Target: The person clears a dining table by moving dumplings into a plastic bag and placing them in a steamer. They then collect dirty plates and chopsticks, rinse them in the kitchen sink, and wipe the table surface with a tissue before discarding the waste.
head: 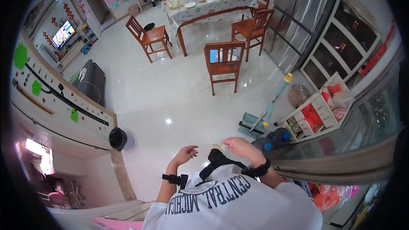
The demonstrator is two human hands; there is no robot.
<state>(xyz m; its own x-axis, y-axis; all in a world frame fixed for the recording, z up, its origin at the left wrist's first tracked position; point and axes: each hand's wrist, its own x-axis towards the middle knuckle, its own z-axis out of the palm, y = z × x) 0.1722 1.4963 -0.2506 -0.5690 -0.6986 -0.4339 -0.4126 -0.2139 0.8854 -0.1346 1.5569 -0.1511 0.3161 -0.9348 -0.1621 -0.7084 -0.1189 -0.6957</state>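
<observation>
Both hands are in the air in front of my white printed T-shirt, above the tiled floor. My left hand point(186, 154) has its fingers loosely bent and apart, with nothing in it. My right hand point(239, 147) is held palm down with nothing in its fingers, near two large plastic water bottles with blue caps point(281, 135). Black bands circle both wrists. Part of a foot point(216, 147) shows on the floor between the hands, beyond dark clothing.
A wooden chair point(224, 67) stands ahead, before a cloth-covered dining table point(204, 14) with dishes. A green-handled mop point(270, 110) and a white storage rack point(322, 102) are at the right. A black-lined bin point(118, 138) stands by the left wall's end; a grey sofa point(92, 81) lies beyond.
</observation>
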